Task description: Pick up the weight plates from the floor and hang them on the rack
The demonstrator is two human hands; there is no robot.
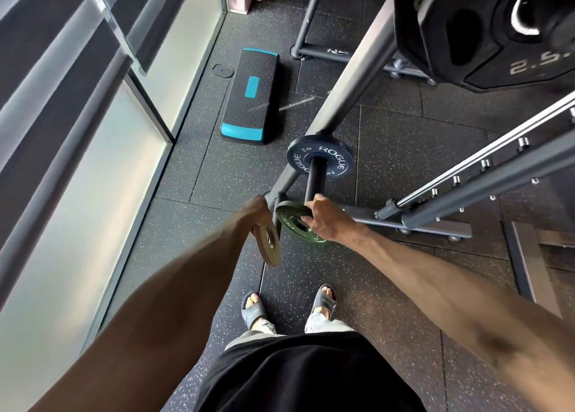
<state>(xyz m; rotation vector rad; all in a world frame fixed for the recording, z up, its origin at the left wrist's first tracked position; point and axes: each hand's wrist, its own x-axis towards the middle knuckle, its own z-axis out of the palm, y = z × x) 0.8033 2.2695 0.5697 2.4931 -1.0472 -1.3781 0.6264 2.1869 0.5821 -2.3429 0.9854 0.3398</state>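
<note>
My right hand (323,222) grips a small green weight plate (291,220) right at the near end of a black peg (314,178) on the grey rack (351,78). A dark blue plate marked ROGUE (329,155) hangs further up that same peg. My left hand (256,214) holds a small tan plate (269,245) edge-up, just left of the green one. Whether the green plate's hole is over the peg tip I cannot tell, as my fingers cover it.
A black and teal step platform (252,97) lies on the speckled rubber floor (217,169) beyond the rack. Large black plates (497,29) hang at the top right. A slanted grey bar with studs (485,169) runs on the right. Glass panels (77,116) line the left. My sandalled feet (253,309) stand below.
</note>
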